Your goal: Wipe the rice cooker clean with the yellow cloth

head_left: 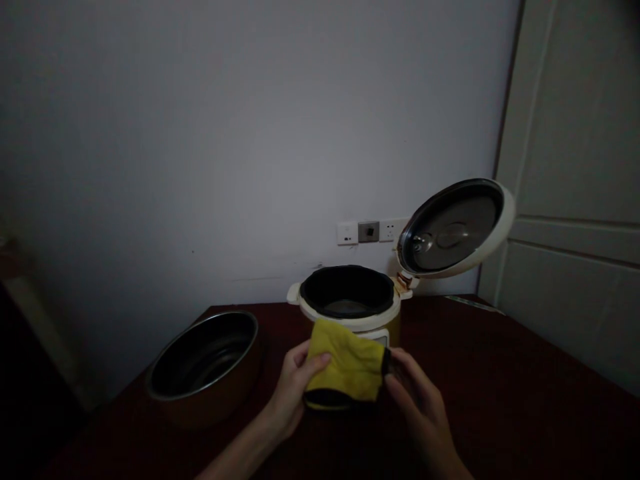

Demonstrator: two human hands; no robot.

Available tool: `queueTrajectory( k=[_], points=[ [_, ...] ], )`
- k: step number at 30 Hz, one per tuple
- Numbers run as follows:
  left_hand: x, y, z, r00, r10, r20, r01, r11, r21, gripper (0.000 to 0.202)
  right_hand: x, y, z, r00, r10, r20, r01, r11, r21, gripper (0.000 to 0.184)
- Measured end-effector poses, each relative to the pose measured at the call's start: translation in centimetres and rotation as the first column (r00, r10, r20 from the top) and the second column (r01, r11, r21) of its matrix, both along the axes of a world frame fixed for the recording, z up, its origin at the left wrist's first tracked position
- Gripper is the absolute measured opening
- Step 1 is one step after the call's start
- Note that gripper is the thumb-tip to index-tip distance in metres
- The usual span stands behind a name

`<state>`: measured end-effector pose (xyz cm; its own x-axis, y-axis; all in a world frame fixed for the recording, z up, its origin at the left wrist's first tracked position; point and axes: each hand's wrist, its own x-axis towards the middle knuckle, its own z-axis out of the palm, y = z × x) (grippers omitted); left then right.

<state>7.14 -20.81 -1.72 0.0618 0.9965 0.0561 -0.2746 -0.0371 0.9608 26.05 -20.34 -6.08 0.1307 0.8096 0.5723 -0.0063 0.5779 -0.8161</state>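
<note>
A folded yellow cloth [345, 363] with dark edging is held up between my two hands. My left hand [295, 383] grips its left side, thumb lying across the front. At the right edge, my right hand [417, 393] pinches the dark border between thumb and fingers. Just behind the cloth stands a white electric cooker [360, 325], its lid [457, 230] swung up to the right. The cooker's dark inside shows from above, while the cloth hides part of its front panel. To the left, a round pot [213, 393] with a shiny rim sits apart from my hands.
Everything stands on a dark red table [500, 387]. A pale wall [250, 147] with wall sockets [369, 231] rises behind it. On the right is a light panelled door or cabinet [575, 200]. A thin strip [475, 305] lies near the table's back right edge.
</note>
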Motion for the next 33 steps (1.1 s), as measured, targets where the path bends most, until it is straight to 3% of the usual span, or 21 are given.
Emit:
queueTrajectory(
  k=[2,4,7,10,12,17,22,26,33],
  points=[
    [-2.3,0.7,1.2,0.977,0.212,0.000,-0.211,0.976,0.051,0.038,1.8,0.6,-1.0,0.997,-0.073,-0.002,0.073,0.997,-0.001,0.029],
    [-5.2,2.0,2.4,0.910,0.415,-0.009,-0.410,0.901,0.139,0.036,3.8,1.5,-2.2,0.985,-0.175,-0.014,0.175,0.984,-0.018,0.030],
    [-9.3,4.7,3.4,0.812,0.577,-0.084,-0.541,0.800,0.261,0.036,6.2,2.8,-4.1,0.964,-0.266,0.009,0.266,0.962,-0.060,0.032],
    [-11.3,7.5,2.7,0.637,0.733,-0.238,-0.636,0.674,0.376,0.035,7.2,3.6,-5.4,0.955,-0.291,0.051,0.294,0.952,-0.083,0.035],
    [-11.0,8.7,1.8,0.579,0.742,-0.338,-0.578,0.666,0.472,0.034,7.4,3.9,-5.9,0.954,-0.291,0.077,0.297,0.951,-0.090,0.036],
    [-8.0,9.0,-0.5,0.500,0.626,-0.598,-0.210,0.758,0.618,0.036,7.7,4.2,-6.2,0.941,-0.303,0.149,0.310,0.951,-0.024,0.033],
    [-7.3,9.1,-1.9,0.404,0.682,-0.610,0.001,0.666,0.746,0.050,7.9,4.2,-6.0,0.908,-0.335,0.253,0.323,0.942,0.089,0.030],
    [-7.7,9.7,-2.0,0.341,0.693,-0.636,0.078,0.653,0.753,0.047,8.0,4.1,-5.9,0.896,-0.350,0.273,0.326,0.936,0.131,0.028],
    [-7.9,9.8,-0.8,0.293,0.698,-0.653,0.071,0.665,0.743,0.034,7.8,3.8,-5.6,0.892,-0.329,0.310,0.284,0.941,0.182,0.024]
  ],
)
